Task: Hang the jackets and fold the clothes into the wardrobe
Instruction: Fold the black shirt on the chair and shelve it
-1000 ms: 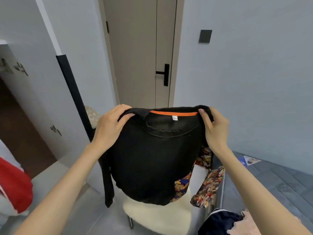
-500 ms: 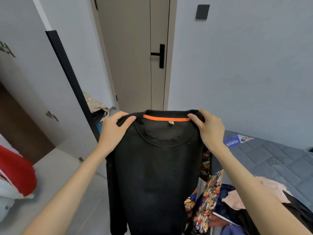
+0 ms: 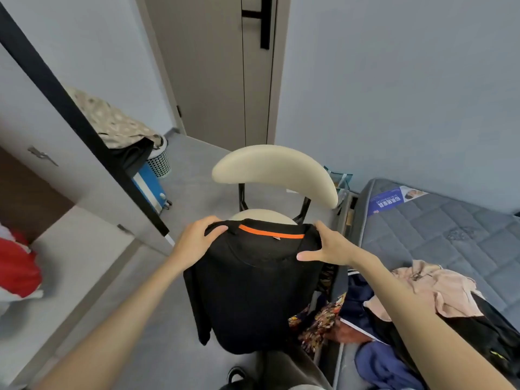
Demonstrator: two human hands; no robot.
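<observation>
A black sweatshirt (image 3: pixel 253 291) with an orange strip inside the collar lies with its shoulders on the seat of a cream chair (image 3: pixel 275 167). Its body hangs down the front of the seat toward me. My left hand (image 3: pixel 194 243) grips the left shoulder, fingers curled over the fabric. My right hand (image 3: pixel 332 246) holds the right shoulder, fingers over the top edge and thumb stretched across the front. A pile of other clothes (image 3: pixel 422 291), pink, navy and black, lies on the grey mattress (image 3: pixel 450 220) to the right.
An open wardrobe door (image 3: pixel 70 108) with a black edge stands at the left, with a red garment (image 3: pixel 17 266) at the far left. A patterned garment (image 3: pixel 318 325) hangs between chair and bed. A white basket (image 3: pixel 159 161) and a blue case (image 3: pixel 149 187) stand behind the door.
Both hands have lowered the sweatshirt from chest height onto the chair seat. My view has tilted down, and the chair's backrest now shows.
</observation>
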